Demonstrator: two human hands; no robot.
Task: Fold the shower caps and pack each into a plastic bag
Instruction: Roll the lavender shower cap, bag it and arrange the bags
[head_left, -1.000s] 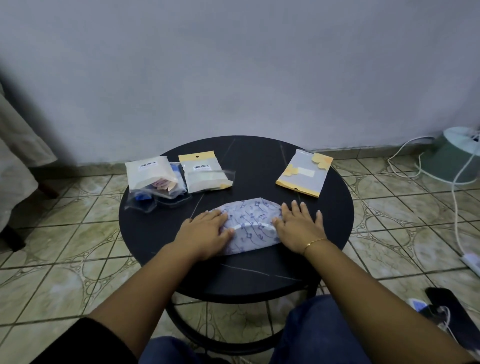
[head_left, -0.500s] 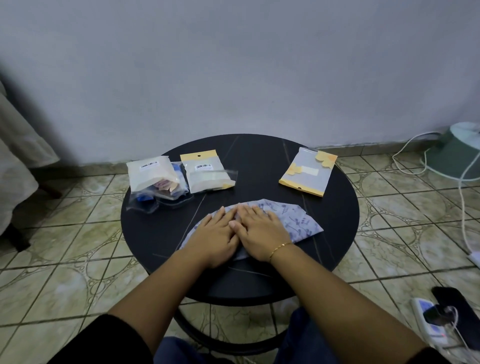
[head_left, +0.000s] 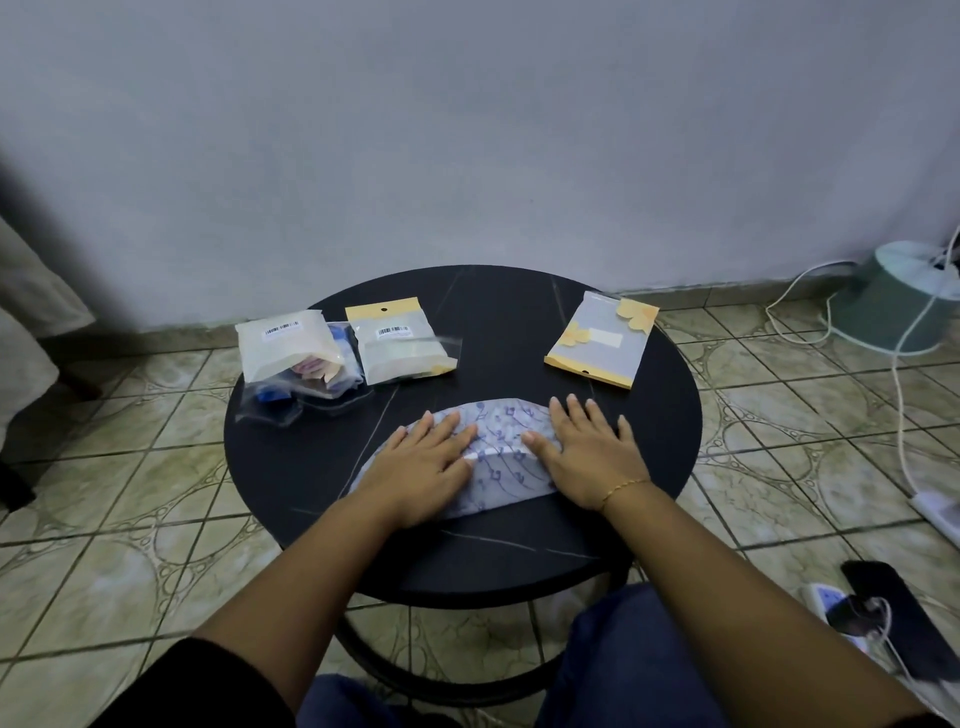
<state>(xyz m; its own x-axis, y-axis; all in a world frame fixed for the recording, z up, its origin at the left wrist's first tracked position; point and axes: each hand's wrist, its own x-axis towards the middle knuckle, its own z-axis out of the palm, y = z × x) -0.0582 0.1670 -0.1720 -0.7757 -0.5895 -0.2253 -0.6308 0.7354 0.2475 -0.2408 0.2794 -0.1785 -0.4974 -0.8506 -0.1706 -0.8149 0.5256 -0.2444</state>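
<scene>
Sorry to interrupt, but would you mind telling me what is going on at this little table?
A person sits at a round black table folding a patterned shower cap. The left hand and right hand both lie flat on it, fingers straight, pressing the folded cap against the tabletop. It is not yet in a bag. At the far left lie packed plastic bags, and another packet sits beside them. An empty-looking bag with yellow trim lies at the far right.

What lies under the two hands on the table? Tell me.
Both the left hand and right hand press flat on a folded patterned shower cap. Its parts beneath the palms are hidden.
</scene>
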